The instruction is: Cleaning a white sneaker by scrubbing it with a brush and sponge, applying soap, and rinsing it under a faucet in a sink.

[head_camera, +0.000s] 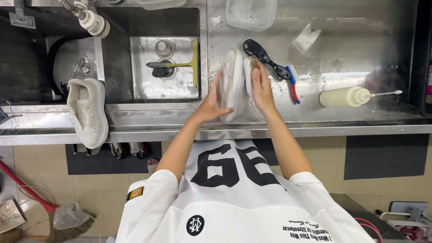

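The left hand (211, 105) clasps a white sneaker (232, 83) standing on edge on the steel counter (360, 67); its far side is hidden. The right hand (261, 87) grips a scrub brush (249, 76), mostly covered by the fingers, against the shoe. A second white sneaker (87, 110) lies on the sink (117, 67) rim. Farther off, a squeeze bottle (344, 96), spare brushes (274, 67), then a tub (251, 13) of suds, cut off

Shoe-cleaning workshop: steel sink (135, 27), brushes (270, 60)
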